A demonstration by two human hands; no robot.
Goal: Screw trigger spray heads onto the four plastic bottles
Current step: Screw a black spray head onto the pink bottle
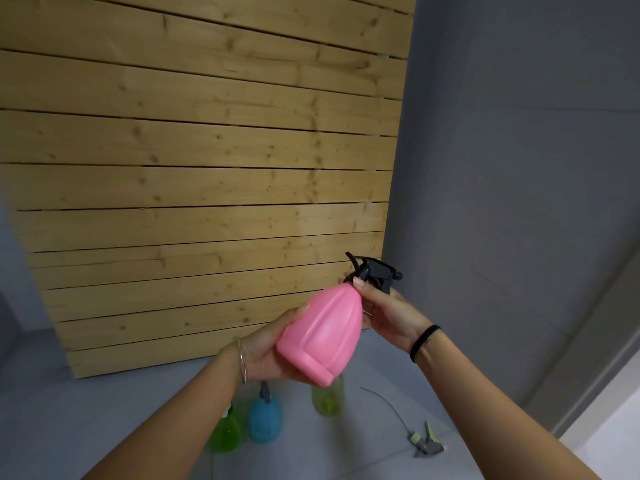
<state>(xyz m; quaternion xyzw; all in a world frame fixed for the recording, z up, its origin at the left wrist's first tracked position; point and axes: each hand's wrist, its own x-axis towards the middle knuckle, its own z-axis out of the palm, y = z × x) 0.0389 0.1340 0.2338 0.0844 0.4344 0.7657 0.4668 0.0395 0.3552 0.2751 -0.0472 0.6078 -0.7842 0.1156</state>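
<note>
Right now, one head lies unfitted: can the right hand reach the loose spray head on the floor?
Probably, once freed: the right hand pinches the pink bottle's neck; nothing covers the loose spray head.

Pink bottle [322,336]: tilted, raised, black trigger head [375,271] on its neck. Blue bottle [265,422] (grey head [265,393] fitted), green bottle [225,433] and yellow-green bottle [327,398] stand on the floor [346,455]. A loose spray head [427,445] lies near them.

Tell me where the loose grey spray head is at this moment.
In the head view, the loose grey spray head lies on the floor at the lower right, to the right of the yellow-green bottle.
</note>
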